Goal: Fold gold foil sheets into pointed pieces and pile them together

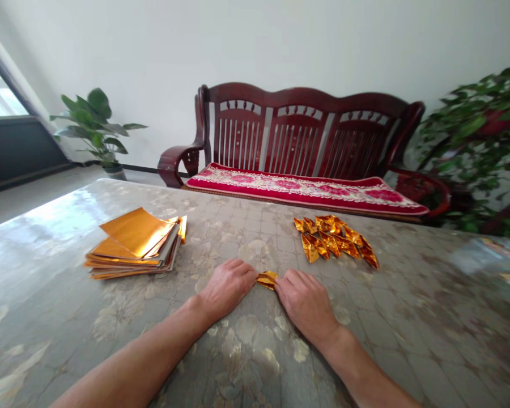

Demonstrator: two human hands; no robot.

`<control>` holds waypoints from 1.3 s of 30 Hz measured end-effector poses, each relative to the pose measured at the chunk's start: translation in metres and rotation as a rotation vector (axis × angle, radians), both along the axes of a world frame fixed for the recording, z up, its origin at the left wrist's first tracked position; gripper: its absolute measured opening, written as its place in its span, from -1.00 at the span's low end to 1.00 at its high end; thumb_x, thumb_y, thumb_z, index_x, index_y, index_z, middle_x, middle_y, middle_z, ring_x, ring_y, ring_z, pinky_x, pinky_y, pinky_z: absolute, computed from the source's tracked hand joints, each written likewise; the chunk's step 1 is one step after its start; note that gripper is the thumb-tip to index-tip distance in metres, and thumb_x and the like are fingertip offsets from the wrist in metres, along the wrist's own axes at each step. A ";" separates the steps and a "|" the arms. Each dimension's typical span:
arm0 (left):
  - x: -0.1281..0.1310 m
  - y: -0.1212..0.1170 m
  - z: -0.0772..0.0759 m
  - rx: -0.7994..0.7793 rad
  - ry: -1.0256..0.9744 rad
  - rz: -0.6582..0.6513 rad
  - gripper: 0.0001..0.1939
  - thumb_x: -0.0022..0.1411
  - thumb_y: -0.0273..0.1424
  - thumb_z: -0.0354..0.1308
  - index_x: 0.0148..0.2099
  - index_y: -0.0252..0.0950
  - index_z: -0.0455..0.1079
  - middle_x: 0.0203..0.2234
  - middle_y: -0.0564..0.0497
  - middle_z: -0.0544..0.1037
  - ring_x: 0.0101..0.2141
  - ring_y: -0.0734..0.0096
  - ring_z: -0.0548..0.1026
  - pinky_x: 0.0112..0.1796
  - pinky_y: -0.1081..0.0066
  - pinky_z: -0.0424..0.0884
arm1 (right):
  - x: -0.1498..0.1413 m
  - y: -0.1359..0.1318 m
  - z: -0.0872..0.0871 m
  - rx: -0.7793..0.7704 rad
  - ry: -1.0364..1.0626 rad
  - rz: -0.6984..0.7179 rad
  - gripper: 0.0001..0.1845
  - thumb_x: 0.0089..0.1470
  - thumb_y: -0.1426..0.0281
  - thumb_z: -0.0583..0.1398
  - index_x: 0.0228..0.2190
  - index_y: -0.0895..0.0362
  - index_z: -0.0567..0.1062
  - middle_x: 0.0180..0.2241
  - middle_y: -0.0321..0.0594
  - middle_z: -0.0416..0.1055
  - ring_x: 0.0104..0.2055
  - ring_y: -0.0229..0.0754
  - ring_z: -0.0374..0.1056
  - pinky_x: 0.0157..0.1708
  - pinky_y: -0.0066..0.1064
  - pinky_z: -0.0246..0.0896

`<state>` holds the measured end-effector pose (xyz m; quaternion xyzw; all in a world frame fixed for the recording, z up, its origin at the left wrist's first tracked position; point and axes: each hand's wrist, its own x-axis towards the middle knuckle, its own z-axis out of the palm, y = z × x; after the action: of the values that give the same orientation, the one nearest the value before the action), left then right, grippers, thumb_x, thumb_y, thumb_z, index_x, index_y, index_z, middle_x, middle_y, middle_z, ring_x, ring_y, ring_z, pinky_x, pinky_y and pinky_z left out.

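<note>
Between my two hands, low over the table's middle, is a small folded piece of gold foil paper [267,279]. My left hand [232,286] is closed on its left end, and my right hand [305,300] grips its right end. The fingertips are partly hidden behind the backs of both hands. To the left lies a stack of gold foil paper sheets [138,232], uneven at its edges, with the top sheet curling. Off to the right, several folded gold paper pieces [334,238] with pointed ends sit in a cluster.
A patterned grey-brown cover spans the table [255,351]. Past its far edge stands a dark red wooden bench [297,133] with a red floral seat cushion [306,187]. One potted plant [91,124] is at the back left, another leafy plant [484,136] at the right. Clear plastic [484,255] lies at the right edge.
</note>
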<state>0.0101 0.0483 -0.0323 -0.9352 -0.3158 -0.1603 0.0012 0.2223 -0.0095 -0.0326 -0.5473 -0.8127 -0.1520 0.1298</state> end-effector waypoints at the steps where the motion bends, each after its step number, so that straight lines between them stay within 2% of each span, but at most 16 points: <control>1: 0.000 0.000 -0.001 0.004 -0.021 0.010 -0.73 0.46 -0.34 -0.05 -0.08 -0.24 0.50 -0.30 -0.02 0.59 -0.25 0.28 0.50 -0.19 0.32 0.38 | 0.001 0.001 -0.001 0.007 0.004 0.002 -0.82 0.25 0.42 0.18 -0.42 0.06 0.49 -0.42 -0.24 0.38 -0.32 -0.12 0.28 -0.30 -0.28 -0.04; 6: -0.001 0.001 -0.004 -0.022 -0.186 0.048 -0.71 0.45 -0.32 -0.04 -0.14 -0.23 0.51 -0.32 -0.02 0.59 -0.26 0.28 0.49 -0.18 0.31 0.35 | 0.005 0.003 0.002 -0.045 0.091 -0.003 -0.72 0.30 0.40 0.10 -0.44 0.07 0.48 -0.44 -0.27 0.38 -0.36 -0.18 0.30 -0.33 -0.33 -0.04; 12: -0.004 0.001 -0.003 -0.288 -0.372 -0.005 -0.83 0.36 -0.33 0.15 -0.07 -0.24 0.49 -0.28 0.02 0.58 -0.22 0.36 0.51 -0.17 0.46 0.35 | 0.007 0.004 0.008 -0.301 0.404 0.023 -0.65 0.33 0.36 0.01 -0.38 0.06 0.54 -0.41 -0.31 0.43 -0.34 -0.25 0.37 -0.36 -0.44 0.03; 14: -0.004 0.001 -0.004 -0.331 -0.382 -0.023 -0.86 0.35 -0.34 0.15 -0.15 -0.25 0.51 -0.33 0.04 0.56 -0.26 0.38 0.49 -0.20 0.48 0.34 | 0.008 0.005 0.010 -0.363 0.486 0.016 -0.62 0.33 0.35 0.01 -0.41 0.07 0.55 -0.42 -0.29 0.44 -0.34 -0.24 0.38 -0.36 -0.45 0.06; 16: -0.003 0.002 -0.005 -0.348 -0.397 -0.011 -0.79 0.37 -0.35 0.11 -0.30 -0.27 0.50 -0.43 0.06 0.52 -0.33 0.41 0.46 -0.26 0.49 0.32 | 0.009 0.007 0.010 -0.401 0.549 0.020 -0.62 0.31 0.33 0.01 -0.41 0.08 0.56 -0.41 -0.27 0.47 -0.33 -0.22 0.39 -0.34 -0.45 0.08; 18: -0.003 0.001 -0.005 -0.383 -0.431 0.014 -0.75 0.37 -0.36 0.10 -0.37 -0.27 0.49 -0.48 0.08 0.49 -0.38 0.42 0.44 -0.29 0.50 0.30 | 0.009 0.008 0.010 -0.423 0.598 0.031 -0.65 0.30 0.32 0.02 -0.35 0.07 0.58 -0.37 -0.25 0.51 -0.30 -0.19 0.40 -0.31 -0.44 0.11; 21: -0.001 0.000 -0.005 -0.489 -0.535 0.088 -0.84 0.31 -0.39 0.13 -0.16 -0.24 0.55 -0.39 0.06 0.56 -0.35 0.41 0.47 -0.26 0.50 0.32 | 0.007 0.009 0.009 -0.453 0.655 0.041 -0.68 0.27 0.32 0.04 -0.31 0.07 0.60 -0.34 -0.24 0.55 -0.27 -0.17 0.42 -0.28 -0.44 0.13; 23: 0.000 -0.001 -0.006 -0.566 -0.621 0.157 -0.73 0.25 -0.39 0.17 0.00 -0.24 0.53 -0.34 0.05 0.59 -0.35 0.40 0.48 -0.26 0.49 0.33 | 0.005 0.009 0.008 -0.472 0.680 0.040 -0.67 0.26 0.32 0.05 -0.33 0.08 0.60 -0.35 -0.24 0.56 -0.28 -0.17 0.43 -0.30 -0.44 0.13; 25: 0.001 -0.002 -0.008 -0.635 -0.682 0.187 -0.68 0.22 -0.36 0.19 0.02 -0.25 0.53 -0.38 0.06 0.58 -0.37 0.40 0.46 -0.29 0.49 0.32 | 0.002 0.007 0.008 -0.490 0.691 0.036 -0.67 0.25 0.33 0.05 -0.35 0.09 0.59 -0.37 -0.25 0.56 -0.31 -0.18 0.43 -0.33 -0.45 0.12; 28: 0.003 -0.003 -0.012 -0.777 -0.728 0.145 -0.75 0.22 -0.28 0.16 -0.19 -0.30 0.58 -0.51 0.11 0.50 -0.46 0.45 0.39 -0.38 0.52 0.26 | -0.001 0.006 0.008 -0.508 0.697 0.036 -0.67 0.24 0.34 0.05 -0.37 0.10 0.60 -0.40 -0.25 0.56 -0.33 -0.18 0.43 -0.35 -0.45 0.11; 31: 0.005 -0.005 -0.013 -0.887 -0.757 0.135 -0.72 0.21 -0.24 0.14 -0.38 -0.33 0.51 -0.62 0.16 0.33 -0.55 0.53 0.25 -0.49 0.54 0.14 | -0.003 0.006 0.008 -0.523 0.713 0.041 -0.68 0.22 0.35 0.06 -0.37 0.10 0.60 -0.40 -0.26 0.56 -0.34 -0.19 0.44 -0.35 -0.46 0.10; 35: 0.007 -0.008 -0.011 -0.842 -0.769 0.230 -0.64 0.18 -0.23 0.14 -0.57 -0.31 0.27 -0.68 0.20 0.14 -0.58 0.57 0.11 -0.55 0.54 0.01 | -0.003 0.007 0.008 -0.541 0.725 0.040 -0.68 0.21 0.36 0.06 -0.43 0.13 0.57 -0.47 -0.30 0.52 -0.39 -0.22 0.41 -0.40 -0.47 0.06; 39: 0.008 -0.011 -0.011 -0.795 -0.784 0.293 -0.62 0.17 -0.20 0.12 -0.59 -0.28 0.19 -0.69 0.18 0.16 -0.59 0.55 0.14 -0.55 0.53 0.03 | -0.002 0.007 0.011 -0.544 0.765 0.056 -0.59 0.26 0.28 0.03 -0.55 0.15 0.45 -0.57 -0.34 0.38 -0.46 -0.25 0.31 -0.45 -0.47 0.01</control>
<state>0.0180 0.0374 -0.0431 -0.6812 -0.4548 -0.3619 -0.4451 0.2203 -0.0023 -0.0219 -0.5559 -0.7315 0.2827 0.2757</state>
